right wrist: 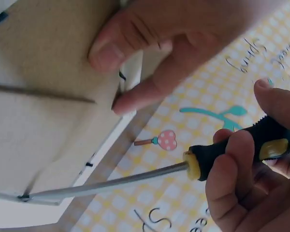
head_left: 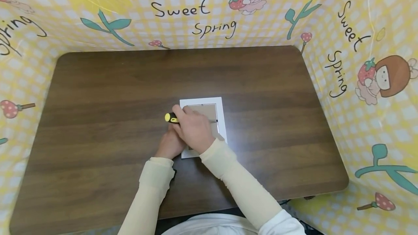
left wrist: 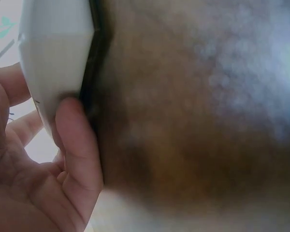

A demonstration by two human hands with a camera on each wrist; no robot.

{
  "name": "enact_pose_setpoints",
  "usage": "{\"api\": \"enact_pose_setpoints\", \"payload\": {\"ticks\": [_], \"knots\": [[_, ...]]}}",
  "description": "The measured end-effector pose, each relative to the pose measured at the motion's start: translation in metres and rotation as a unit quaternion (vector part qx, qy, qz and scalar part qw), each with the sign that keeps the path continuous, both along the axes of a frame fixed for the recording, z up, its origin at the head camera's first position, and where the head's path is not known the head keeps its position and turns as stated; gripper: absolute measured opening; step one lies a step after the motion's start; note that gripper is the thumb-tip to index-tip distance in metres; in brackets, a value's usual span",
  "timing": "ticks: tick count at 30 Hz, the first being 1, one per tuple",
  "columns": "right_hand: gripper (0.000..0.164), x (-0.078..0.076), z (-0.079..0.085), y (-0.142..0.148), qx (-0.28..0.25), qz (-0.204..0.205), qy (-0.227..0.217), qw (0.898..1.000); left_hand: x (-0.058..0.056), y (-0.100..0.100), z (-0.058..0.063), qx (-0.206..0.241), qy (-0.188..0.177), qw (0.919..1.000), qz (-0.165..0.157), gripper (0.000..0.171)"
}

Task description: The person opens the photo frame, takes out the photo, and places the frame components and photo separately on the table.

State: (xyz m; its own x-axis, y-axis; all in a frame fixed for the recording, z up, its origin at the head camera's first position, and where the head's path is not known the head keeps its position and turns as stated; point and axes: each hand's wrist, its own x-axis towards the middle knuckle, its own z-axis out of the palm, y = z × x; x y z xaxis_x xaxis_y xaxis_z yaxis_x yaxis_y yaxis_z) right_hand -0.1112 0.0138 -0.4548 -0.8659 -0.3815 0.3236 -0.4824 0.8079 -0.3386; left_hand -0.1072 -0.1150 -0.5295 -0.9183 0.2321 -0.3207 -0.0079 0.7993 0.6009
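A white picture frame [head_left: 222, 126] lies back side up on the table, its brown backing board [right wrist: 48, 63] held in by small dark tabs [right wrist: 89, 165]. My right hand [head_left: 196, 128] grips the black and yellow handle of a screwdriver [head_left: 171, 118]. In the right wrist view, the metal shaft [right wrist: 116, 181] reaches across the frame's border, with its tip at a tab along the board's edge. My left hand [right wrist: 150, 53] holds the frame by its side, thumb over the backing board and fingers at the outer edge. In the left wrist view, its fingers [left wrist: 77, 135] press against the white frame side.
The dark wooden table [head_left: 114, 82] extends around the frame on every side. Yellow checked cloth [head_left: 183, 32] with printed flowers and lettering rises behind the table and at both sides. A dark slot [right wrist: 43, 93] runs across the backing board.
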Motion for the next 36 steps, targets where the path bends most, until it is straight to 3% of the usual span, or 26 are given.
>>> {"api": "enact_pose_setpoints", "payload": {"ticks": [4,8,17,22,32,36], "knots": [[0.031,-0.002,0.011,0.017,-0.048,-0.005,-0.018,0.999,-0.001,0.001,0.001,-0.005,-0.004,1.0,-0.006,0.056],[0.032,-0.006,0.022,0.037,-0.11,-0.031,-0.07,0.991,-0.001,0.002,0.003,0.01,-0.016,0.9998,0.0,0.067],[0.035,-0.015,0.038,0.083,-0.238,-0.061,-0.184,0.952,-0.001,0.004,0.003,0.008,-0.007,0.9999,0.005,0.073],[0.035,-0.016,0.041,0.1,-0.274,-0.06,-0.221,0.934,0.0,0.004,0.005,0.012,-0.014,0.9998,0.01,0.073],[0.034,-0.015,0.041,0.119,-0.297,-0.099,-0.213,0.925,-0.001,0.004,0.004,0.014,-0.021,0.9996,0.011,0.073],[0.032,-0.008,0.042,0.12,-0.34,-0.083,-0.189,0.918,-0.002,0.004,0.005,0.012,-0.026,0.9995,0.012,0.073]]}}
